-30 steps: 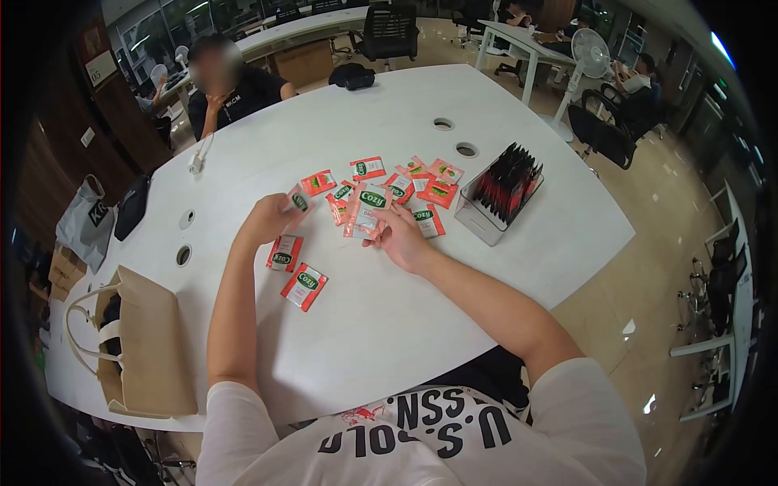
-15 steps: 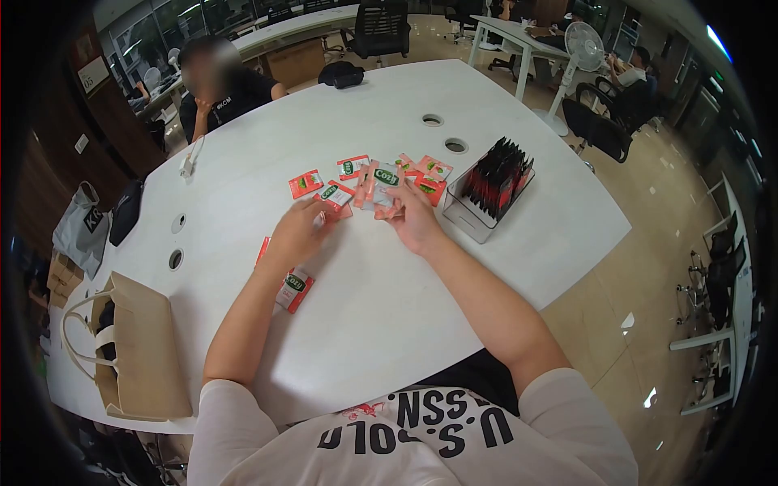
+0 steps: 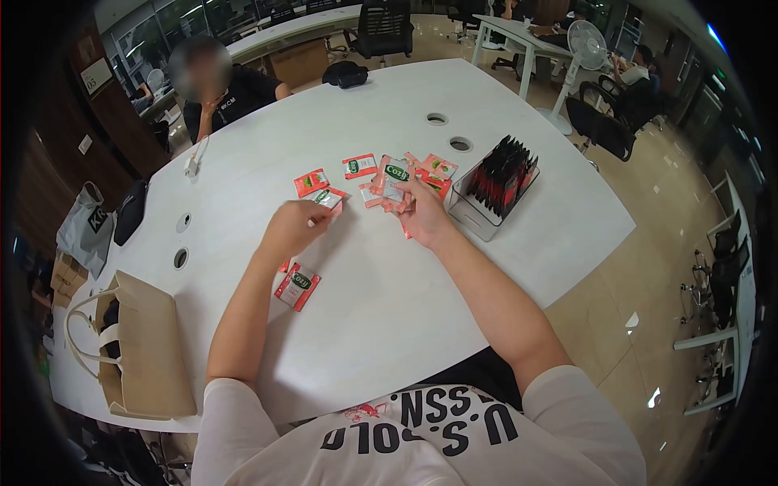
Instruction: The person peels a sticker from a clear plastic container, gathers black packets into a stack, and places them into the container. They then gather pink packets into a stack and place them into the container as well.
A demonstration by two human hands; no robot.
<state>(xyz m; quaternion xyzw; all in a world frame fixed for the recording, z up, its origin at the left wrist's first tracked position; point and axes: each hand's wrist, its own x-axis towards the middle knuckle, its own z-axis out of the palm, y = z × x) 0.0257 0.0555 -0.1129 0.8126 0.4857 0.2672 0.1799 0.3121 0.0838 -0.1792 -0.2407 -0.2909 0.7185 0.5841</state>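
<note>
My right hand [image 3: 427,215] is closed around a small stack of red-and-white Cozy tea sachets [image 3: 395,176], held just above the white table. With its fingers pinched together, my left hand [image 3: 293,228] grips the near edge of another tea sachet [image 3: 327,197]. A red sachet [image 3: 310,182] lies just beyond that one, and a further sachet [image 3: 360,166] rests between the hands. More sachets [image 3: 440,166] lie partly behind my right hand. Near my left forearm is a loose sachet [image 3: 297,286], with part of another hidden by the arm.
A clear bin [image 3: 486,227] packed with black-and-red sachets stands right of my right hand. A beige tote bag [image 3: 150,348] is at the table's left edge. Across the white table [image 3: 365,340] sits a person [image 3: 235,101] near a black cap-like item [image 3: 346,74] and a white plug [image 3: 191,167].
My left hand has drawn slightly back and left, its fingers now bunched at the sachet's near edge. My right hand keeps its stack. The view has shifted slightly.
</note>
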